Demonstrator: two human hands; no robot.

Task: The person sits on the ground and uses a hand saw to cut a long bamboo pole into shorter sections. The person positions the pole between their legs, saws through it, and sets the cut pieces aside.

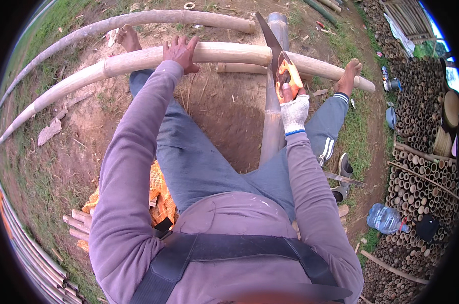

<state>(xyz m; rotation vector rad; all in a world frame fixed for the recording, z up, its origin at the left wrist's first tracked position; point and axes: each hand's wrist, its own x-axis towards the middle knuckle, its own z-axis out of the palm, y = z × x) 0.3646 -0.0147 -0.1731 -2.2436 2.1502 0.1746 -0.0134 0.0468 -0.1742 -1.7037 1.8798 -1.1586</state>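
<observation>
A long pale bamboo pole (229,52) runs across in front of me, bending down toward the far left. My left hand (181,53) is on it, bare, with fingers over the top and thumb on the near side. My right hand (294,111) wears a white knit glove with some fingertips bare, closed around the orange handle of a hand saw (270,38). The blade crosses the pole just left of the handle; whether the cut goes right through, I cannot tell. Under the pole there lies a thick grey bamboo support (271,126).
My bare feet flank the work, the right foot (348,76) against the pole. Beyond lies a second bamboo pole (153,19). At right are stacked cut bamboo pieces (419,177), a large clear water bottle (386,219), shoes (344,167) and another blade (343,178). Orange netting (161,192) lies left.
</observation>
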